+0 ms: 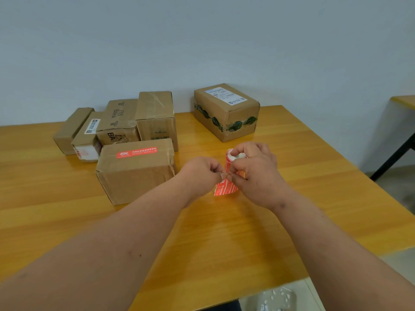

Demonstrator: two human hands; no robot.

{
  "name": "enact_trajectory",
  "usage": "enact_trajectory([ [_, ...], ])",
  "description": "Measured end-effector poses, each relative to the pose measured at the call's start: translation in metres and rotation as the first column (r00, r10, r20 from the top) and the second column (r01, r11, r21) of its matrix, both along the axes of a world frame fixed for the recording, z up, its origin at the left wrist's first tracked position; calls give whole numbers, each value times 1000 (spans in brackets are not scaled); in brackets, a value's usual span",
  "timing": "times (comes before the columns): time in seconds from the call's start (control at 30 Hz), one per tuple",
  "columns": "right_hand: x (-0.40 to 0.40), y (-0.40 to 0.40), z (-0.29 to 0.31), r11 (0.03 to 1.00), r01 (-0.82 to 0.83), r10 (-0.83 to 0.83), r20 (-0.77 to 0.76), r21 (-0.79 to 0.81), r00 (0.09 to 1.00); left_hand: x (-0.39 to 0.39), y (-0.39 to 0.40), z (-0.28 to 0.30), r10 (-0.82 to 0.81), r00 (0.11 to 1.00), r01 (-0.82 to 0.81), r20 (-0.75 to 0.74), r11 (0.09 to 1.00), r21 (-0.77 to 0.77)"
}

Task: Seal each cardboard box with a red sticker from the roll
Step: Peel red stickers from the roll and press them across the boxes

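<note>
Yellow wooden table against a pale wall. Right hand grips the sticker roll above the table, fingers curled round it; left hand pinches the loose red strip. Nearest box left of hands already wears a red sticker; five more boxes behind.

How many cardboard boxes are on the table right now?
6: nearest box bearing a red sticker; four clustered behind it; one apart at back right. Others may be hidden behind.
</note>
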State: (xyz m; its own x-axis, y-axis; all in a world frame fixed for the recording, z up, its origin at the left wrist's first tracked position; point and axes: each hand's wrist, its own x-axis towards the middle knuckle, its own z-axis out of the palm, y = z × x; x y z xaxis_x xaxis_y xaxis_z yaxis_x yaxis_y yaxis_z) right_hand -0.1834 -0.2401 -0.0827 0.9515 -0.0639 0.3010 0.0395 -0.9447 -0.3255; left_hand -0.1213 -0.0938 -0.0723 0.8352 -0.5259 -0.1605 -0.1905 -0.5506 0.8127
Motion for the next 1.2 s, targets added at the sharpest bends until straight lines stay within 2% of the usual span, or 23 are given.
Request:
enact_trajectory([
  [0.43,5,-4,-2,997,1,-4,44,71,999,4,-2,2,30,997,-34,-77,999,-41],
  [0.67,5,-5,6,999,6,-6,-7,47,1000,6,-2,6,-16,1000,16,-7,1000,24],
  [0.87,8,-7,14,998,57,-58,-36,-36,998,8,-2,14,-91,994,85,64,992,99],
  [1.2,12,-10,11,997,29,-34,-83,-64,996,9,1,13,-106,994,105,15,993,48],
])
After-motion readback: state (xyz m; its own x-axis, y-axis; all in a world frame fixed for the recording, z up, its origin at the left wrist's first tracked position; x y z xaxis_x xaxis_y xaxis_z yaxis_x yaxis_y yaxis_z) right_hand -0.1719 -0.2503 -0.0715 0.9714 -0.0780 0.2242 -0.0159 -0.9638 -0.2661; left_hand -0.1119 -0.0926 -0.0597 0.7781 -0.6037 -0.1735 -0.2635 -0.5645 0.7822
